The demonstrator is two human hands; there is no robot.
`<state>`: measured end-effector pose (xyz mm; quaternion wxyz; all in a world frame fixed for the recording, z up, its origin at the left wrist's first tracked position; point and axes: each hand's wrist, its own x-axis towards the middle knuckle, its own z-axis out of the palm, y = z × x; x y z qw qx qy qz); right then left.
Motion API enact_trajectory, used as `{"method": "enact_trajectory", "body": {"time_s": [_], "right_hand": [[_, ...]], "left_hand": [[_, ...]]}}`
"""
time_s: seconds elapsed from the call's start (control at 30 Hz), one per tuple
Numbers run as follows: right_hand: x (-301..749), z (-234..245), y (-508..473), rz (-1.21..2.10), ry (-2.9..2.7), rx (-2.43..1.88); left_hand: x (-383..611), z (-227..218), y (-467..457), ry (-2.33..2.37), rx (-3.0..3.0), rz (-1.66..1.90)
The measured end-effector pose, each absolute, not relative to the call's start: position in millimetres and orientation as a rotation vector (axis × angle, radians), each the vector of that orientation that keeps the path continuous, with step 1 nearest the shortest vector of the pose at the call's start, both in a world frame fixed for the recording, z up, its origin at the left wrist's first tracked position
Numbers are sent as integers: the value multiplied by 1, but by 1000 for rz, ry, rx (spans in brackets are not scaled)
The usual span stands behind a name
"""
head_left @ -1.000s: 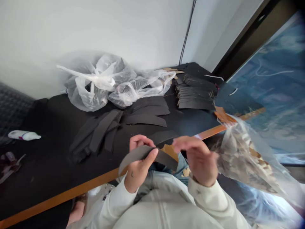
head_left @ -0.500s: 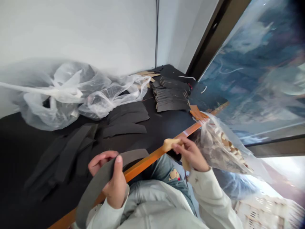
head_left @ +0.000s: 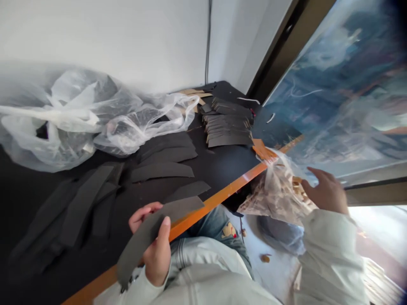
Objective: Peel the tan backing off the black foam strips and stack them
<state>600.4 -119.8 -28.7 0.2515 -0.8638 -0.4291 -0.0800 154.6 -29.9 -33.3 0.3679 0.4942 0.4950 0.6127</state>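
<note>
My left hand (head_left: pixel 152 250) grips a curved strip of dark grey foam (head_left: pixel 148 237), with the thumb on top and the fingers behind it, just over the table's orange edge (head_left: pixel 222 199). My right hand (head_left: pixel 327 192) is held out with its fingers spread and nothing in them. Its fingertips are at the upper side of a clear plastic bag of tan scraps (head_left: pixel 276 197), which hangs off the table's corner. Part of the bag is hidden behind my right sleeve.
The black table (head_left: pixel 229 169) carries a stack of dark strips (head_left: pixel 227 129), several loose dark strips (head_left: pixel 162 171), a crumpled clear plastic bag (head_left: pixel 54 123) and cardboard pieces (head_left: pixel 192 92). An orange piece (head_left: pixel 261 149) lies at the corner. A small tan scrap (head_left: pixel 265 258) lies below.
My right hand has let go of the tan piece and moved right to the bag. My left hand still holds the strip, and the view has turned slightly.
</note>
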Motion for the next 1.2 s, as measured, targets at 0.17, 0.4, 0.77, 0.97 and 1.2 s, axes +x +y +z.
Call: {"method": "enact_trajectory", "body": {"time_s": [0.17,0.4,0.77,0.97,1.2], "right_hand": [[469,19,-88,-188,-1383,-2041],[337,-7,-33,952,-1530,-1451],[344,-13,15,918,-1800,-1533],[341,-20,23,824,-1849,-1685],[345,-24,28,854,-1885,-1750]], "left_hand": [[168,-28,-46,1195,1333,1473],[169,-30,-46,964,1485,1419],[138,-29,-26,1397,1393,1357],[134,-38,-20,1502,1661,1153],[135,-40,-18,1561,1707,1024]]}}
